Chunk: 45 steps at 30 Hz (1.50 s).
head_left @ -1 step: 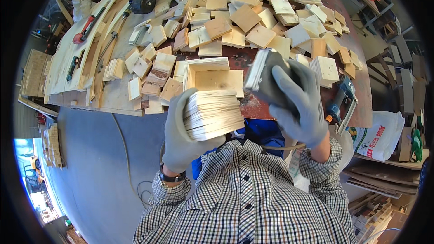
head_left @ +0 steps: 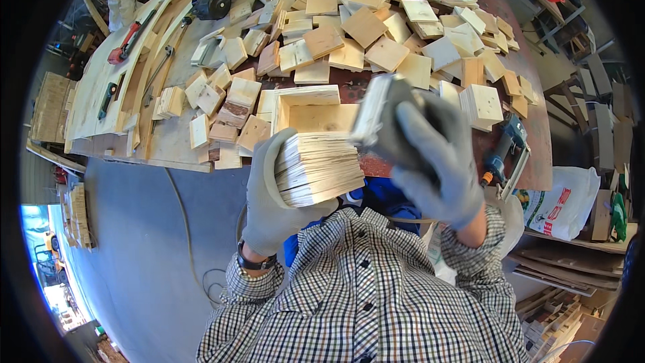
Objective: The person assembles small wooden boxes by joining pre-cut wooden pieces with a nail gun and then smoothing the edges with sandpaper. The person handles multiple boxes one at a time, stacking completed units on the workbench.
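Observation:
My left hand [head_left: 265, 188], in a grey glove, is wrapped round a stack of thin wooden pieces [head_left: 319, 169] with rough, pale edges facing up. Beside it, my gloved right hand [head_left: 443, 154] grips a dark block with a pale layered edge [head_left: 392, 121], blurred by motion. That pale edge is close to the stack's upper right corner; whether they touch I cannot tell. Just beyond the stack stands an open wooden box [head_left: 306, 97], partly hidden by my hands and what they hold.
Loose wooden squares [head_left: 363, 27] are heaped across the dark red tabletop [head_left: 531, 154]. A nail gun [head_left: 504, 148] lies right of my right hand, near a wood block [head_left: 481, 106]. At the left are a red-handled tool [head_left: 124, 44] and a black power tool [head_left: 213, 1].
My right hand has brought the dark block left, closer to the stack. The stack in my left hand has shifted very slightly right and up.

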### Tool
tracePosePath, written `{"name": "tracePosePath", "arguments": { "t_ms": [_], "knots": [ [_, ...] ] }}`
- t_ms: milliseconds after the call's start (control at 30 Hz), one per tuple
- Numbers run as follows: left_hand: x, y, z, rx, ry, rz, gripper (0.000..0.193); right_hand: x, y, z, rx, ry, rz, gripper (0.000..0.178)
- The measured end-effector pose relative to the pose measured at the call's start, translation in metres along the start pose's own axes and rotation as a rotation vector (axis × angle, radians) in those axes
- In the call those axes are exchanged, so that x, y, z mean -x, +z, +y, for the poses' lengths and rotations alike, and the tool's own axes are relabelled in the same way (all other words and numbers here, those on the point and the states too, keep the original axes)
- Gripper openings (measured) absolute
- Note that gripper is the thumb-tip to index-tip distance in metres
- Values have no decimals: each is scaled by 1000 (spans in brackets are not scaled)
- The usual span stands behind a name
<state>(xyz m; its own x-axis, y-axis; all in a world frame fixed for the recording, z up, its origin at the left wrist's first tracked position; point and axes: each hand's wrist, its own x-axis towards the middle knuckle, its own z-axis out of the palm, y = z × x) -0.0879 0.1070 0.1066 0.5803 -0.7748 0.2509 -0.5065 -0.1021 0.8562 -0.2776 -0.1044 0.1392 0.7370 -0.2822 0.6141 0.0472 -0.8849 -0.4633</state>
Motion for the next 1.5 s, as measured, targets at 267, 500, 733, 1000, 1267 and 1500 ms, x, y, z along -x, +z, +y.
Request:
{"name": "tracePosePath", "arguments": {
  "t_ms": [267, 500, 733, 1000, 1267, 1500],
  "knots": [
    [2, 8, 5, -360, 232, 21, 104, -21, 14, -1, 230, 60, -142, 64],
    [-2, 9, 11, -381, 229, 27, 91, -23, 14, -32, 232, -160, -255, 56],
    [6, 11, -3, -554, 230, 100, 87, -7, -12, -5, 648, -73, -209, 43],
    [0, 15, 7, -644, 249, 100, 85, -2, 5, -36, 540, -80, -212, 46],
    [-1, 13, 9, -658, 239, 81, 88, 2, 1, -38, 398, -86, -195, 54],
    [2, 10, -6, -321, 166, 92, 100, 21, 31, 20, 229, 203, 28, 63]
  ]
}}
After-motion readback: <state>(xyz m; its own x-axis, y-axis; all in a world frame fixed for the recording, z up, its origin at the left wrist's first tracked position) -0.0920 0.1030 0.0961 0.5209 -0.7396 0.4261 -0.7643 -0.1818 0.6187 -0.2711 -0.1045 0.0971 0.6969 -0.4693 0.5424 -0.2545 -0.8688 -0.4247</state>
